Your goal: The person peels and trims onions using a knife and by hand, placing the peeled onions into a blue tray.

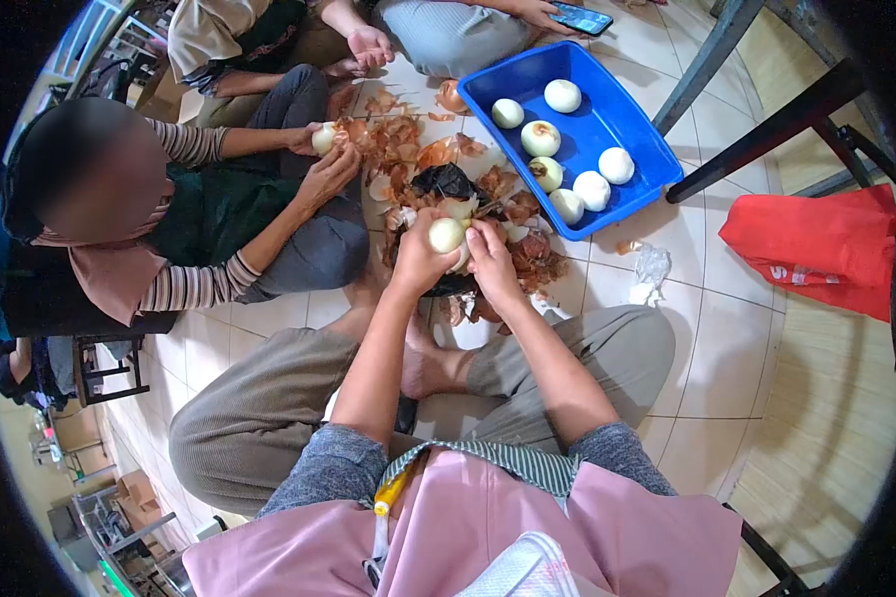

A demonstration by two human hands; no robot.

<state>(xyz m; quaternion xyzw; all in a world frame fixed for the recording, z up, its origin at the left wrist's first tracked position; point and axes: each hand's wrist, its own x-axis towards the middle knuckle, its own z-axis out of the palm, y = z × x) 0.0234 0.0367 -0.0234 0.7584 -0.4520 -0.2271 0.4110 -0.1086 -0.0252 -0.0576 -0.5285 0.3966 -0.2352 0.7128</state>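
Onion, one, peeled and pale (446,236): held in front of the person, above a heap of onion skins (383,139); lies inside the left grip (426,259), against its palm side, its rounded face showing upward.
Left grip: closed about the onion from the left, thumb along the near side.
Right grip (494,267): at the onion's right side, thumb and bent fingers drawn close together; whether they pinch a tool, a shred of skin or the onion itself cannot be told.
Hidden or unclear: onion's underside and left edge, behind the fingers; a thin dark shape just beyond the right fingertips, too small to identify; a black plastic bag (446,182) among the skins, largely covered by hands and peelings.
Blue tub (592,129), on the tiled floor (712,318), beyond and to the right: seven pale onions, two with brown patches.
Clear crumpled plastic (651,269): on the floor, near the tub.
Co-worker at left: a second pale onion (323,139) between both hands, partly covered by fingers.
Further people, top edge: cut off; one hand holds a phone (581,18).
Red bag (816,244): far right, lettering partly folded away.
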